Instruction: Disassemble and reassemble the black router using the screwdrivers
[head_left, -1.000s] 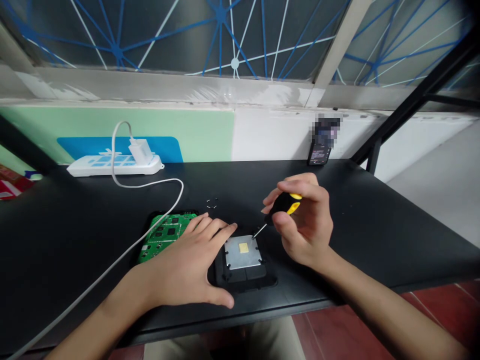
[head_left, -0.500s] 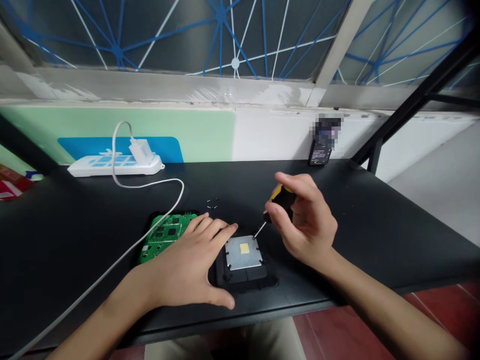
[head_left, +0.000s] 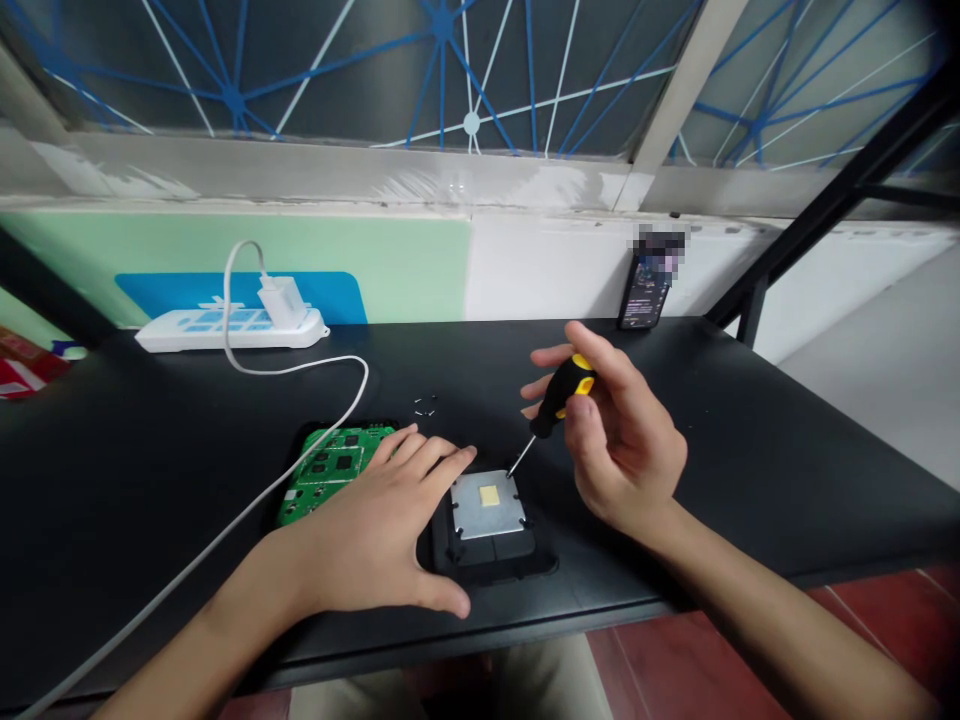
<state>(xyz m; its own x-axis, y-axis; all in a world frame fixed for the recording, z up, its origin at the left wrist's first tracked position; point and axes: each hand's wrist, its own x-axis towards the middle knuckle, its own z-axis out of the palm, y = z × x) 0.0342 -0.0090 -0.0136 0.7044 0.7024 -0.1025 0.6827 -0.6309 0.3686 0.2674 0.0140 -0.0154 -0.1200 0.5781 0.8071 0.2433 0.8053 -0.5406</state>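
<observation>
My right hand (head_left: 626, 430) holds a black and yellow screwdriver (head_left: 559, 393) between thumb and index finger, the other fingers loosely extended. The screwdriver slants, its tip at the upper right corner of a square silver metal plate (head_left: 469, 515). A small pale yellow pad (head_left: 489, 495) sits in the middle of that plate. Under the plate lies a black plastic housing (head_left: 544, 565). My left hand (head_left: 382, 530) is spread with its fingers apart over the housing's left side and partly covers a green circuit board (head_left: 319, 480). Whether its palm presses on the housing is hidden.
Several tiny screws (head_left: 425, 410) lie behind the housing. A white cable (head_left: 292, 450) crosses the board and runs to a charger (head_left: 283, 303) in a power strip (head_left: 172, 333). A phone (head_left: 645, 290) leans on the wall; a red package (head_left: 30, 365) is at far left.
My right hand has shifted slightly right and its fingers have opened out around the screwdriver handle, showing more of it. The tip stays at the same corner. My left hand has not moved.
</observation>
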